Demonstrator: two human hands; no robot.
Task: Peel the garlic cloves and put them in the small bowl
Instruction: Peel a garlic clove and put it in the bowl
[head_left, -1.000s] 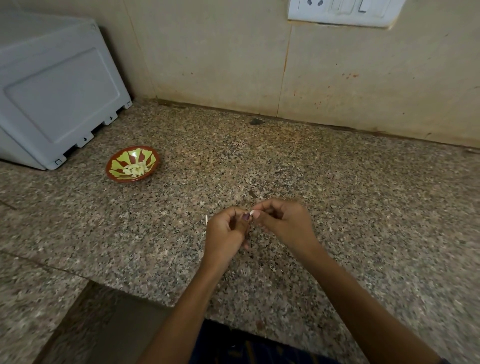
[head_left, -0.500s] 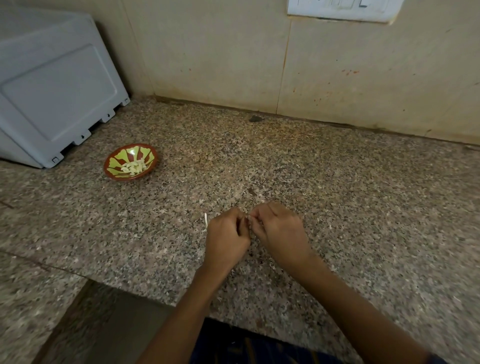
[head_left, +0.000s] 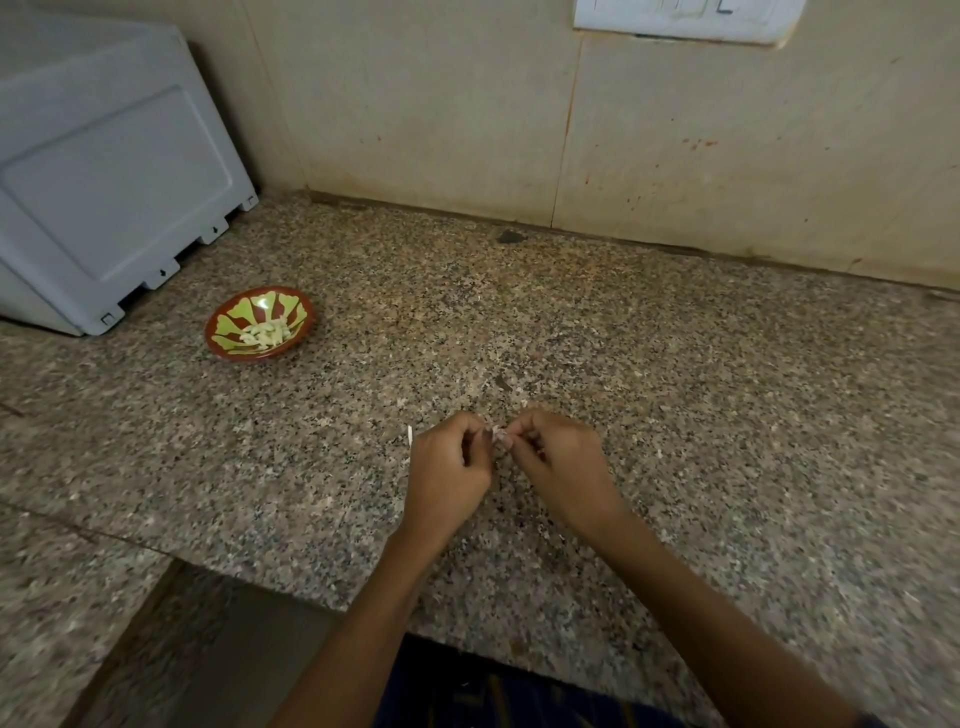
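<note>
Hands have parted slightly since earlier. Left hand (head_left: 451, 470) and right hand (head_left: 558, 462) both pinch clove (head_left: 499, 435) between them, frame centre; bowl (head_left: 259, 322) lies well apart, upper left.

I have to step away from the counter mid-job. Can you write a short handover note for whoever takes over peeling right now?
Left hand and right hand: both pinch one garlic clove between their fingertips, just above the granite counter; skin looks partly on.
Small bowl: on the counter, far left of the hands, beside the grey appliance.
Done: a pile of peeled cloves lies in the bowl.
Left: finish peeling this clove and drop it in the bowl. No other unpeeled cloves are visible; a pale sliver lies by the left hand.
</note>
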